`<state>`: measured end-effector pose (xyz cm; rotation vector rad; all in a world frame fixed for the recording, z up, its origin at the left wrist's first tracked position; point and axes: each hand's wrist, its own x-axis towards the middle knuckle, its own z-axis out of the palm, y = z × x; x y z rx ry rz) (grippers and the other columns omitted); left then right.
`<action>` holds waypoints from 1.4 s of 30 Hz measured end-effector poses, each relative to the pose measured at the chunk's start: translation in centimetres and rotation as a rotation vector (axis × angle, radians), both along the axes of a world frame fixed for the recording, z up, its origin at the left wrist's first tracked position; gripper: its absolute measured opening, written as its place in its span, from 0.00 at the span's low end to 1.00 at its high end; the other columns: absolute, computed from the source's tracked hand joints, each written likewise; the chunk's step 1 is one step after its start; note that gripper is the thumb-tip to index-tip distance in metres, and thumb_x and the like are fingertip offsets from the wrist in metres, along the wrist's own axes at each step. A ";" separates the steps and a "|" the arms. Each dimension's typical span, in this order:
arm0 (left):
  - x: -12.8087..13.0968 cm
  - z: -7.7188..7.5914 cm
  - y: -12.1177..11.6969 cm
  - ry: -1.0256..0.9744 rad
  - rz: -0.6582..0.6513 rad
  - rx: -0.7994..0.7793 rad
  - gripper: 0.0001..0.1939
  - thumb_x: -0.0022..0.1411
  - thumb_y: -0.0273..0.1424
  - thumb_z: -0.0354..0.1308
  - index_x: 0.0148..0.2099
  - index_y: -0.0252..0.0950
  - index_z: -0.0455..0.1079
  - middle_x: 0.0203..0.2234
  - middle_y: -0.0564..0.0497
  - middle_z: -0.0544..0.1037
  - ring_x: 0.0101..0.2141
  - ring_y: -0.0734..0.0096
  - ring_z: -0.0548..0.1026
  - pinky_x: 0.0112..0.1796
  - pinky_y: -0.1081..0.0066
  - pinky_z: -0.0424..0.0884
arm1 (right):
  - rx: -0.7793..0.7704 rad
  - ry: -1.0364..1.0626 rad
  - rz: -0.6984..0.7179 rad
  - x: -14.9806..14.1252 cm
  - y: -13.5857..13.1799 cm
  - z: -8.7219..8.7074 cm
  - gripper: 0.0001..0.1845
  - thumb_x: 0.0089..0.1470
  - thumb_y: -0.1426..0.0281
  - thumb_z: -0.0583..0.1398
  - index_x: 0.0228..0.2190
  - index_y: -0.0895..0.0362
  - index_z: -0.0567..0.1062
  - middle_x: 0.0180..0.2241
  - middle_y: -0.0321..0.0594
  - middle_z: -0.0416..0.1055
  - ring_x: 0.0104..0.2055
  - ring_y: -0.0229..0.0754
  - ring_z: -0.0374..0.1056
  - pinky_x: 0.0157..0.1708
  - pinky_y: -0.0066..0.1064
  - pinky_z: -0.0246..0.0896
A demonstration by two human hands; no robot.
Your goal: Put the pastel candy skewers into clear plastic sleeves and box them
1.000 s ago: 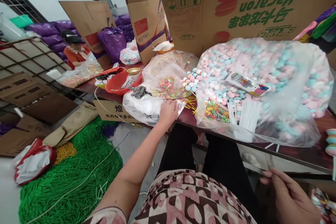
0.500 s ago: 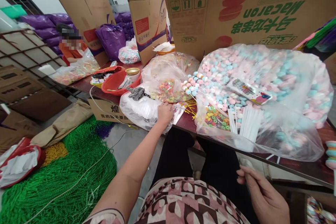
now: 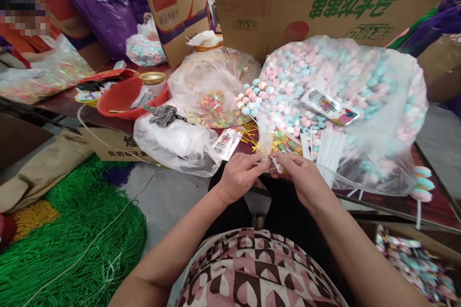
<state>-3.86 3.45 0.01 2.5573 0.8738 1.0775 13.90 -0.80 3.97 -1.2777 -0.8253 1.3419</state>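
My left hand (image 3: 245, 172) and my right hand (image 3: 306, 180) meet at the table's front edge, fingers pinched. Between them is a small printed plastic wrapper (image 3: 277, 164), mostly covered by the fingers. Just beyond lie ring-shaped, coloured candies (image 3: 284, 143) in clear plastic and white sticks (image 3: 329, 151). Left of my hands, more printed wrappers (image 3: 227, 143) rest beside yellow twist ties (image 3: 249, 135). Threaded marshmallows (image 3: 254, 97) lie behind, against a big clear bag of pink and blue marshmallows (image 3: 334, 69), with a printed packet (image 3: 329, 106) on top.
A red basin (image 3: 117, 105) and a clear bag of white items (image 3: 173, 146) stand left. Cardboard boxes (image 3: 281, 5) line the back. A marshmallow skewer (image 3: 421, 184) is at the right edge, above a box of wrapped sweets (image 3: 414, 264). Green cord (image 3: 82, 230) covers the floor; a person (image 3: 29, 41) sits far left.
My left hand has come right from the pile of printed wrappers. My right hand has risen from my lap to join it at a wrapper. The view has shifted rightward.
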 end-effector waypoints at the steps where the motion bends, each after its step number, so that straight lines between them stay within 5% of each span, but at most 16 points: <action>1: 0.3 0.3 -0.3 -0.045 0.002 -0.067 0.14 0.68 0.34 0.52 0.49 0.44 0.77 0.44 0.45 0.80 0.45 0.66 0.77 0.47 0.65 0.69 | 0.021 -0.014 -0.039 0.1 0.0 -0.2 0.21 0.38 0.52 0.71 0.28 0.56 0.82 0.30 0.40 0.80 0.29 0.40 0.72 0.30 0.30 0.68; 3: 0.8 0.9 -0.9 -0.196 0.025 -0.287 0.15 0.64 0.37 0.57 0.51 0.41 0.76 0.46 0.44 0.79 0.47 0.64 0.76 0.49 0.64 0.69 | 0.071 -0.032 -0.130 0.4 -0.4 -0.6 0.19 0.37 0.54 0.73 0.28 0.55 0.82 0.29 0.38 0.79 0.29 0.40 0.71 0.32 0.31 0.67; 6: 1.4 1.4 -1.4 -0.442 -0.022 -0.858 0.24 0.57 0.42 0.63 0.54 0.37 0.72 0.41 0.45 0.79 0.41 0.65 0.76 0.46 0.64 0.70 | 0.153 -0.140 -0.248 0.9 -1.5 -1.2 0.17 0.43 0.54 0.70 0.30 0.54 0.82 0.30 0.38 0.79 0.32 0.42 0.72 0.36 0.35 0.67; 8: 1.7 1.5 -1.7 -0.535 -0.085 -1.197 0.21 0.55 0.43 0.64 0.46 0.34 0.74 0.34 0.49 0.78 0.35 0.69 0.75 0.42 0.68 0.70 | 0.204 -0.260 -0.302 1.2 -2.0 -1.6 0.16 0.47 0.54 0.68 0.31 0.54 0.82 0.32 0.39 0.79 0.35 0.43 0.72 0.39 0.36 0.66; 10: 2.0 1.4 -1.8 -0.571 -0.101 -1.334 0.17 0.54 0.43 0.65 0.36 0.33 0.73 0.30 0.52 0.76 0.32 0.73 0.73 0.39 0.71 0.68 | 0.210 -0.291 -0.324 1.4 -2.4 -1.9 0.15 0.49 0.55 0.67 0.31 0.54 0.82 0.32 0.38 0.79 0.35 0.42 0.72 0.39 0.35 0.66; 14: 2.4 1.6 -1.7 -0.504 -0.061 -1.205 0.16 0.58 0.43 0.61 0.31 0.34 0.67 0.25 0.56 0.70 0.29 0.77 0.66 0.34 0.74 0.63 | 0.105 -0.070 -0.172 1.8 -2.8 -2.3 0.19 0.44 0.58 0.70 0.39 0.52 0.81 0.30 0.35 0.77 0.28 0.38 0.69 0.32 0.31 0.65; 18: 2.8 1.9 -1.9 -0.367 0.000 -1.002 0.17 0.62 0.44 0.56 0.30 0.35 0.64 0.24 0.57 0.67 0.28 0.77 0.63 0.32 0.75 0.60 | 0.139 -0.103 -0.221 2.2 -3.6 -2.8 0.12 0.42 0.61 0.71 0.29 0.53 0.81 0.29 0.35 0.77 0.30 0.37 0.68 0.32 0.29 0.65; 21: 3.3 1.8 -2.4 -0.412 -0.013 -1.121 0.21 0.61 0.48 0.55 0.28 0.36 0.63 0.21 0.58 0.64 0.24 0.79 0.61 0.28 0.75 0.59 | 0.100 -0.202 -0.288 2.5 -4.4 -3.1 0.13 0.46 0.57 0.69 0.26 0.54 0.79 0.21 0.32 0.70 0.22 0.34 0.61 0.22 0.27 0.58; 26: 3.8 1.6 -2.8 -0.282 -0.280 -1.550 0.22 0.50 0.48 0.66 0.36 0.35 0.69 0.21 0.58 0.67 0.19 0.82 0.60 0.21 0.77 0.54 | 0.098 -0.324 -0.316 3.3 -5.4 -3.4 0.22 0.50 0.52 0.65 0.18 0.55 0.71 0.14 0.30 0.60 0.17 0.32 0.51 0.17 0.26 0.49; 32: 4.2 1.2 -2.3 -0.200 -0.186 -1.328 0.20 0.58 0.48 0.60 0.29 0.35 0.66 0.18 0.58 0.65 0.20 0.81 0.60 0.23 0.76 0.54 | 0.088 -0.064 -0.218 4.1 -5.9 -3.4 0.14 0.43 0.59 0.70 0.31 0.54 0.80 0.26 0.33 0.73 0.24 0.35 0.64 0.26 0.28 0.62; 35: 4.6 1.2 -2.3 -0.156 -0.185 -1.229 0.21 0.62 0.48 0.54 0.28 0.35 0.65 0.20 0.57 0.67 0.22 0.79 0.64 0.25 0.76 0.58 | 0.077 -0.113 -0.274 4.3 -6.5 -3.3 0.12 0.44 0.60 0.70 0.27 0.55 0.80 0.22 0.33 0.72 0.22 0.34 0.63 0.24 0.27 0.62; 39: 5.3 1.5 -3.0 -0.211 -0.212 -1.318 0.19 0.64 0.47 0.52 0.32 0.36 0.65 0.23 0.55 0.72 0.25 0.76 0.71 0.29 0.74 0.66 | 0.050 -0.266 -0.334 4.4 -7.0 -3.3 0.16 0.50 0.57 0.66 0.21 0.56 0.77 0.16 0.31 0.66 0.18 0.33 0.59 0.20 0.27 0.56; 42: 5.6 1.7 -3.3 -0.303 -0.181 -1.416 0.17 0.63 0.46 0.54 0.35 0.38 0.62 0.17 0.60 0.66 0.18 0.78 0.66 0.22 0.76 0.62 | 0.078 -0.238 -0.309 4.4 -7.0 -3.4 0.13 0.50 0.58 0.66 0.25 0.55 0.78 0.19 0.32 0.68 0.21 0.34 0.62 0.23 0.27 0.59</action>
